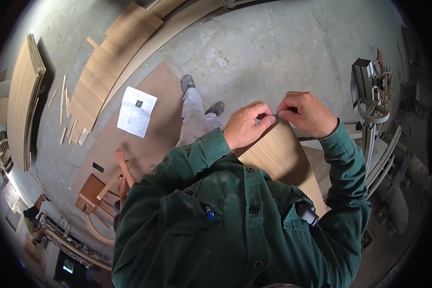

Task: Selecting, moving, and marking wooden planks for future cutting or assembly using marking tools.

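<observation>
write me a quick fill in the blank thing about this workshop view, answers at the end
1. The left hand and right hand come together at the ____ (near or far) corner of the wooden board.
2. The buttoned shirt is dark ____ in colour.
3. The sheet of paper lies on the person's ____ (left or right) side.
4. The visible tip of the pen in the chest pocket is ____ in colour.

Missing words: far; green; left; blue

Pale wood-grained board, partly shadowed, slanting, far end near hands.
</observation>
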Tool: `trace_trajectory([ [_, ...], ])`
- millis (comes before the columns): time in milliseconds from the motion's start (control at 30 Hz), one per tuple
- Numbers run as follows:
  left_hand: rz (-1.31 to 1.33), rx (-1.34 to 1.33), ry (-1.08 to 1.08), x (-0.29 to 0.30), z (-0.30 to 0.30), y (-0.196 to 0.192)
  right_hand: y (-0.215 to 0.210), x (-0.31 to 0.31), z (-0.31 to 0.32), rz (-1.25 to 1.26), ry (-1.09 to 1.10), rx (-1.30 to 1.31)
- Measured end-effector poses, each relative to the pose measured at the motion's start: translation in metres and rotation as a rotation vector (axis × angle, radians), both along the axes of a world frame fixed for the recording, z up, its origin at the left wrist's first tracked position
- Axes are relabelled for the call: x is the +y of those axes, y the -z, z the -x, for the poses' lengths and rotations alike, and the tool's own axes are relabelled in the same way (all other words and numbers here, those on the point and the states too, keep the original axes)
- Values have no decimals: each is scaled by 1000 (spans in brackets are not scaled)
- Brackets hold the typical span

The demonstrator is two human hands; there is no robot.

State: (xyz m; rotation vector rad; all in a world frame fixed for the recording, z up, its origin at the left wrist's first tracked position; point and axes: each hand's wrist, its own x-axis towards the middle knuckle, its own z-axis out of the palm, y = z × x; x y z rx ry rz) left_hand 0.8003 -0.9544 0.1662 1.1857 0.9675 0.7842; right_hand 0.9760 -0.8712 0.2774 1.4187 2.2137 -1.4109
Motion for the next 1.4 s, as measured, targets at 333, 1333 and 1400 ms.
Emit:
trace_trajectory([
  [333,-52,60,23,6,-2,15,24,4,-6,-62,-12,7],
  [1333,-241,217,109,6,7,-13,7,9,-16,-7,-135,153],
  [1400,-159,156,72,-1,11,-16,-1,10,-21,19,-112,185],
])
